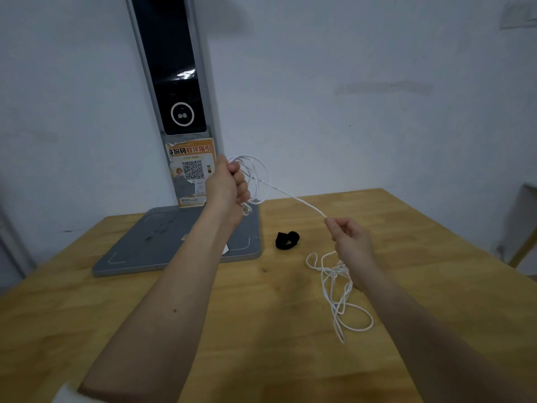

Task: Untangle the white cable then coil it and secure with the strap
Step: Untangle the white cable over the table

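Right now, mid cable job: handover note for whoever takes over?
Left hand: raised, fist shut on a few finished loops of the white cable.
Right hand: pinching the taut run from the coil, lower and nearer.
Remaining cable lies tangled on the wooden table beside the right forearm.
Black strap: on the table by the grey scanner base, untouched.
Done: coiling started.
Left: clear the tangle, finish the coil, wrap the strap.
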